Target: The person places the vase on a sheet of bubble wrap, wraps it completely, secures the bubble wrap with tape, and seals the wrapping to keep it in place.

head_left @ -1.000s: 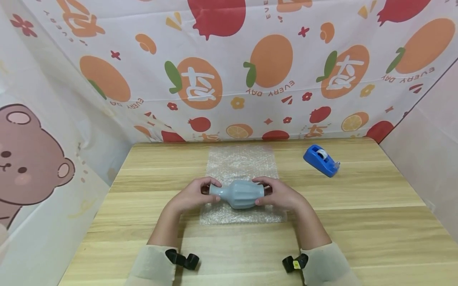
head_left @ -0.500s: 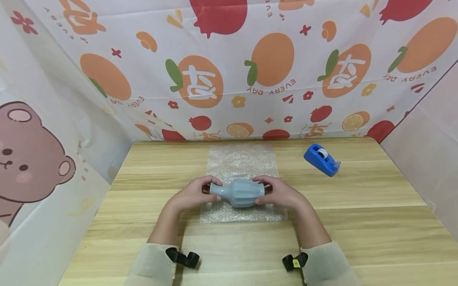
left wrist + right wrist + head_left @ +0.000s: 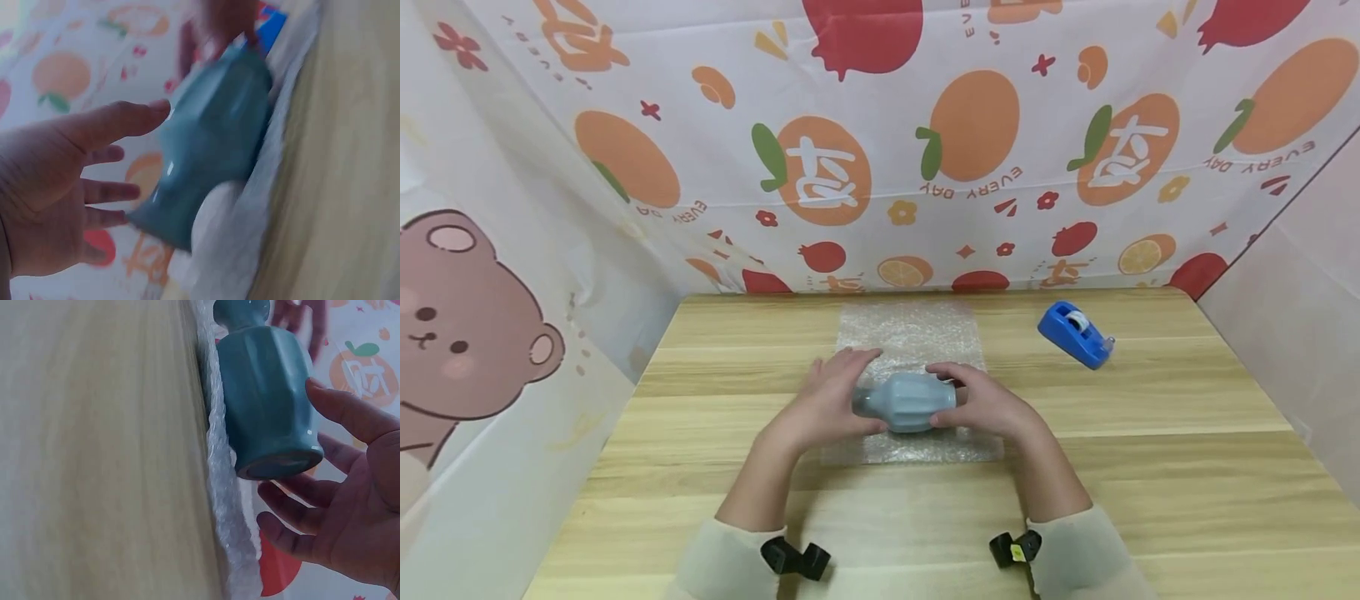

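A grey-blue ceramic vase [image 3: 916,402] lies on its side on a sheet of bubble wrap [image 3: 917,333], its neck toward the left. My left hand [image 3: 833,400] is spread around the neck end; in the left wrist view its fingers are straight and apart from the vase [image 3: 212,125]. At the base end is my right hand [image 3: 988,407], with thumb and fingers on either side. From the right wrist, the right hand [image 3: 356,506] looks relaxed, its thumb tip close to the vase's side and its fingers by the base; whether they touch is unclear.
A blue tape dispenser [image 3: 1075,336] with a roll of tape stands at the back right of the wooden table [image 3: 1150,483]. Behind the table hangs a fruit-print cloth [image 3: 895,150], and a bear-print cloth [image 3: 471,325] covers the left side.
My left hand has let go of the vase's neck, spread its fingers and shifted to the right. The right hand has loosened slightly at the base. The vase stays lying on the bubble wrap.
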The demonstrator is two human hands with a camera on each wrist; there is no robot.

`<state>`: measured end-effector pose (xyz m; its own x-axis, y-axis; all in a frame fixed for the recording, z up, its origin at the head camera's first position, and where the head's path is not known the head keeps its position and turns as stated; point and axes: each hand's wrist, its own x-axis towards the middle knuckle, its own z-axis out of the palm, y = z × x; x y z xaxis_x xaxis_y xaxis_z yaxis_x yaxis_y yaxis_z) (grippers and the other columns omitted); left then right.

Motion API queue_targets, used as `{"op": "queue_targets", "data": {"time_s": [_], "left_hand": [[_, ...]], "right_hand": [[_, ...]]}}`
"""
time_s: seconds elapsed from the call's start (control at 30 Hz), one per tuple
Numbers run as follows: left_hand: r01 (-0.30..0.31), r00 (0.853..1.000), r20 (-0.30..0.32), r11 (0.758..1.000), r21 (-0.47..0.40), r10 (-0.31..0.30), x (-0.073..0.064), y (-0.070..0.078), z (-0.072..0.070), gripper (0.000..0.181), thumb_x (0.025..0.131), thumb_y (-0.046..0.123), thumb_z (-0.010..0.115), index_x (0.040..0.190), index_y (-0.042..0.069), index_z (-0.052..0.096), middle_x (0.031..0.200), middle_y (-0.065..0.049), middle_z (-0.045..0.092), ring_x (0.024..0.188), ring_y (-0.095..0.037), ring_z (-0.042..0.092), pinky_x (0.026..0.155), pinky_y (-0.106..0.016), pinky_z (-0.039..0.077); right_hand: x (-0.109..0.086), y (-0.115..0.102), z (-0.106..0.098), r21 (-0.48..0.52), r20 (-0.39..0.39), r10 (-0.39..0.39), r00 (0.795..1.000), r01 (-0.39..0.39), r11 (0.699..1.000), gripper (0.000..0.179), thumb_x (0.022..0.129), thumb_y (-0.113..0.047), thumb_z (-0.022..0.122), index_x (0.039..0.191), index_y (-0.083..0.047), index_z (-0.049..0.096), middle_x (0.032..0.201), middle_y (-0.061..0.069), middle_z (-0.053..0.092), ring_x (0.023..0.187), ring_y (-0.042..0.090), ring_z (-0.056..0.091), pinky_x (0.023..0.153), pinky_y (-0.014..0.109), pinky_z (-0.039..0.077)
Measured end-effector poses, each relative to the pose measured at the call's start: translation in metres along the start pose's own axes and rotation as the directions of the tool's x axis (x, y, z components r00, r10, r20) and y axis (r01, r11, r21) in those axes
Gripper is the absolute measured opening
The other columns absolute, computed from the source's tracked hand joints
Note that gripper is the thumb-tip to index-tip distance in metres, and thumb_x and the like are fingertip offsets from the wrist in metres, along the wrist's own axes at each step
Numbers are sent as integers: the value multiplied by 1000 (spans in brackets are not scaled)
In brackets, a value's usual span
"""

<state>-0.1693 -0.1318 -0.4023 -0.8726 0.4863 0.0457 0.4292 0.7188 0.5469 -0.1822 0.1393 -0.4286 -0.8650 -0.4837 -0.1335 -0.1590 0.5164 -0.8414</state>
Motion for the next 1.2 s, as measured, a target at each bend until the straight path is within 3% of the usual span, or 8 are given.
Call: {"op": "queue_targets", "data": {"time_s": [0.07, 0.17, 0.37, 0.5, 0.77, 0.97, 1.1, 1.2], "left_hand": [[-47, 999, -11, 997, 67, 48, 3, 10, 7, 101, 68, 40, 89, 151, 18, 36, 151, -5, 42, 147, -34, 27, 116, -65, 11], [-100, 995, 20, 991, 94, 99, 7, 17, 20, 106, 67, 39, 90, 153, 15, 32, 155, -9, 37, 148, -36, 23, 117, -62, 12], [-61, 994, 100, 983, 175, 44, 5, 18, 34, 116, 66, 41, 89, 157, 19, 21, 159, -11, 30, 148, -31, 25, 116, -62, 15], [-76, 992, 119, 977, 202, 52, 5, 22, 35, 120, 64, 38, 91, 157, 14, 20, 159, -14, 29, 147, -29, 27, 115, -62, 18], [-114, 988, 137, 944, 311, 74, 7, 27, 41, 125, 61, 40, 92, 156, 8, 18, 159, -20, 26, 147, -32, 27, 118, -56, 20], [-110, 990, 124, 920, 375, 67, 9, 27, 46, 134, 55, 49, 93, 157, 10, 15, 158, -21, 26, 147, -32, 27, 117, -57, 20], [-99, 991, 122, 909, 406, 54, 9, 29, 49, 136, 54, 51, 92, 157, 10, 14, 158, -22, 26, 145, -35, 29, 118, -57, 19], [-91, 992, 117, 900, 426, 44, 10, 29, 51, 136, 54, 51, 92, 157, 10, 14, 158, -22, 26, 143, -38, 32, 117, -57, 20]], "right_hand": [[-1, -6, 1, -48, -20, -8, 1000, 7, 999, 78, 79, -29, 83, 146, -17, 46, 142, 7, 51, 125, 28, 50, 100, 50, 45], [-3, -13, 6, -127, -37, -20, 999, 15, 992, 76, 78, -27, 84, 144, -17, 48, 143, 6, 51, 126, 27, 50, 102, 49, 44], [-2, -21, 16, -255, 0, -64, 998, 62, 965, 80, 76, -19, 86, 146, -18, 46, 143, 2, 52, 127, 22, 49, 106, 46, 41], [-4, -26, 21, -353, 0, -65, 998, 61, 934, 91, 73, -15, 87, 150, -15, 39, 147, 3, 48, 131, 23, 46, 109, 45, 38], [-11, -32, 38, -604, -31, 36, 999, -48, 796, 118, 68, -36, 89, 157, -7, 17, 162, 8, 25, 147, 31, 27, 108, 61, 34], [-14, -33, 48, -723, -93, 24, 995, -84, 686, 126, 65, -52, 87, 157, -4, 15, 162, 13, 22, 146, 35, 27, 105, 68, 33], [-15, -35, 50, -752, -114, 17, 993, -97, 652, 131, 61, -58, 87, 156, -2, 15, 162, 14, 22, 145, 36, 28, 105, 69, 32], [-16, -36, 51, -759, -115, 23, 993, -103, 643, 132, 61, -57, 88, 156, -2, 15, 162, 15, 21, 145, 36, 28, 104, 70, 32]]}}
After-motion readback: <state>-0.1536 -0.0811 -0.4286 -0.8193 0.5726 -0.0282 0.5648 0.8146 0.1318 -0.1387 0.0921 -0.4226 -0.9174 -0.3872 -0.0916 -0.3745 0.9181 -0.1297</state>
